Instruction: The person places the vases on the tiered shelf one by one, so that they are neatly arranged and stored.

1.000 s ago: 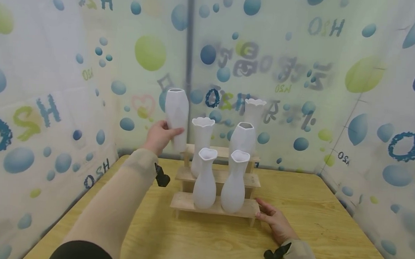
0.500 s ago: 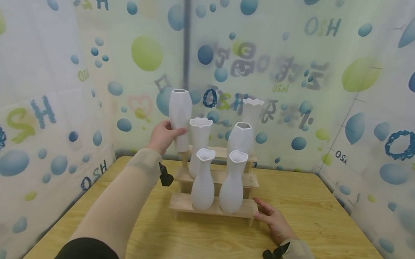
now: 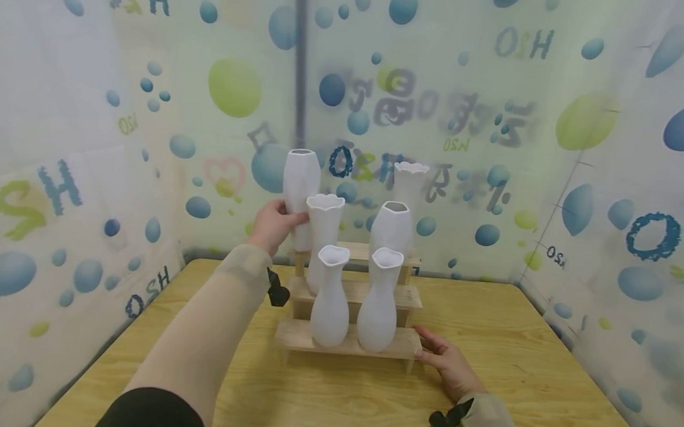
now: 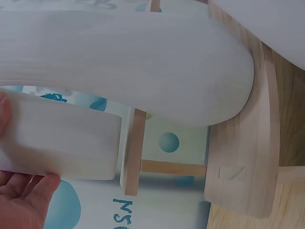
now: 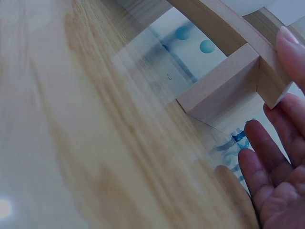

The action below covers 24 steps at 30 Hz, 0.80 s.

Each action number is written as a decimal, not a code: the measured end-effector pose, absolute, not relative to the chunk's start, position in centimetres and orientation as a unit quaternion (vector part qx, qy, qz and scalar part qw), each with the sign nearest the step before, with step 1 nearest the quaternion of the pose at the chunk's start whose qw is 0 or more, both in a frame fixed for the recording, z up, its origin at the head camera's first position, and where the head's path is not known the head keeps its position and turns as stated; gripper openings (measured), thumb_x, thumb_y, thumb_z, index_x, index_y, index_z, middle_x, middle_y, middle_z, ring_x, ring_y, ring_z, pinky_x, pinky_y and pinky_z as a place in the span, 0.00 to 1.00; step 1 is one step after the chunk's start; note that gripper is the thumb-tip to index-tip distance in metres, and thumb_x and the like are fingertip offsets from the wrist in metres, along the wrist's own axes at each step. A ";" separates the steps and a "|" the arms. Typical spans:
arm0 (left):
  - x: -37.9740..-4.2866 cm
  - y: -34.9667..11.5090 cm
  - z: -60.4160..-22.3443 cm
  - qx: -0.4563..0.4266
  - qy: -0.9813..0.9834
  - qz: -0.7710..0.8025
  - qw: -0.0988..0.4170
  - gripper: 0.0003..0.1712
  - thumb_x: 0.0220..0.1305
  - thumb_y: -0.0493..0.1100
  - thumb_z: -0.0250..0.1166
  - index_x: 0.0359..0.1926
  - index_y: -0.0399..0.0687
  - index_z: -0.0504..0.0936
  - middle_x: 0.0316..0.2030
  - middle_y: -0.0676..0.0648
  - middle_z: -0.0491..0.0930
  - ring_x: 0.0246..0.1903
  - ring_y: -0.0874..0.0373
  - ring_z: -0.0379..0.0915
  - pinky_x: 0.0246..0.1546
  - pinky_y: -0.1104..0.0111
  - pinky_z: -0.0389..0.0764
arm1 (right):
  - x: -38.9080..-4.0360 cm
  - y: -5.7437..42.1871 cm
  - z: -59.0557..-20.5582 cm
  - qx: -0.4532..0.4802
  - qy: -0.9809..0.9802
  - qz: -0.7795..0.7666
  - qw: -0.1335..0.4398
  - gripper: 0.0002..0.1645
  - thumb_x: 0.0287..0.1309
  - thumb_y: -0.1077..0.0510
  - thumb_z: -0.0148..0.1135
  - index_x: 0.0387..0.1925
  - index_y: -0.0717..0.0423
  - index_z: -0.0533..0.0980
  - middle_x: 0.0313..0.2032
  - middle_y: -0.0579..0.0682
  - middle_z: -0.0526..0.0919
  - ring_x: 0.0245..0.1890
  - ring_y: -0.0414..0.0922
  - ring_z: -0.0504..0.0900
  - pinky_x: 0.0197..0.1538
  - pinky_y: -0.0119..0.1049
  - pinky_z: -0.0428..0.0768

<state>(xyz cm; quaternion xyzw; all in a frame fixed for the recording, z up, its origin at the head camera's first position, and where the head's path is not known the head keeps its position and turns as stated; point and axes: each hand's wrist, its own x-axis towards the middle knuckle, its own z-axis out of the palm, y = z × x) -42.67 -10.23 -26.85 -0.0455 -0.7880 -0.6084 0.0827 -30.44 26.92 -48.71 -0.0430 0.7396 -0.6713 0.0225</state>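
My left hand (image 3: 275, 226) grips the lower part of a white faceted vase (image 3: 301, 174), held upright over the left end of the top tier of a wooden three-tier stand (image 3: 349, 344). In the left wrist view the base of this faceted vase (image 4: 62, 138) is very close to the top board (image 4: 134, 152), with a thin gap visible. My right hand (image 3: 448, 362) pinches the right end of the bottom tier. Its thumb (image 5: 291, 55) lies on one side of the board and a fingertip touches the other, while the remaining fingers extend loosely.
Two narrow-necked vases (image 3: 330, 313) stand on the bottom tier. A scalloped-rim vase (image 3: 324, 225) and another faceted vase (image 3: 391, 231) are on the middle tier. Behind them rises a second scalloped vase (image 3: 411, 181). Printed curtains surround the wooden table (image 3: 485, 319).
My left hand has carried the faceted vase to the right and slightly down, above the top tier. The right hand keeps its hold on the stand. The head view has shifted slightly.
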 end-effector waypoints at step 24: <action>-44.3 -9.2 -27.3 -0.034 -0.806 -0.586 0.077 0.35 0.62 0.50 0.66 0.67 0.44 0.66 0.62 0.42 0.70 0.60 0.46 0.66 0.61 0.47 0.66 | -30.6 27.0 -48.9 -0.039 0.739 -0.672 0.021 0.38 0.59 0.58 0.65 0.68 0.63 0.62 0.61 0.64 0.71 0.61 0.54 0.68 0.66 0.56 0.56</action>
